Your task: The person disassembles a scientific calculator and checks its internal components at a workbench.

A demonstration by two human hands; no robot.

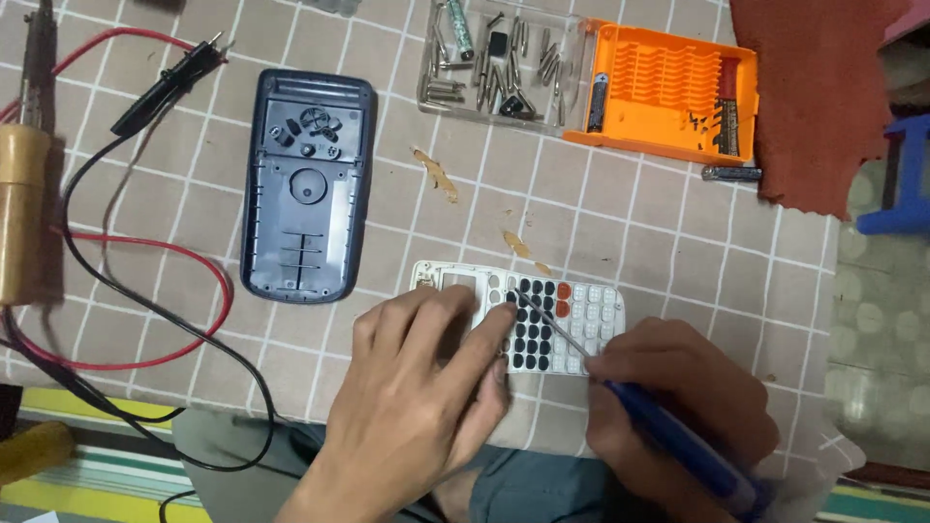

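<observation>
Two hands worked at 6 o'clock on the worktop [678, 223], which had a beige checked cover. Left hand [417, 387] lay flat over the left part of a white calculator front panel [572, 324], fingers [489, 334] spread and pressing it down, not wrapped round anything. Right hand [678, 397] was at 5 o'clock, fingers closed around a blue-handled screwdriver [678, 441]; its thin shaft ran up toward 11 o'clock, tip among the dark keys [533, 324] on the panel. Dark blue calculator back shell [305, 189] lay inside-up at 10 o'clock from the panel, well apart. Clear tray of bits [494, 63] sat at 12 o'clock, orange bit holder [668, 92] touching its right side, loose battery [731, 173] just below the holder. Red and black probe leads [145, 291] looped at 9 o'clock. Red cloth [814, 97] at 2 o'clock.
</observation>
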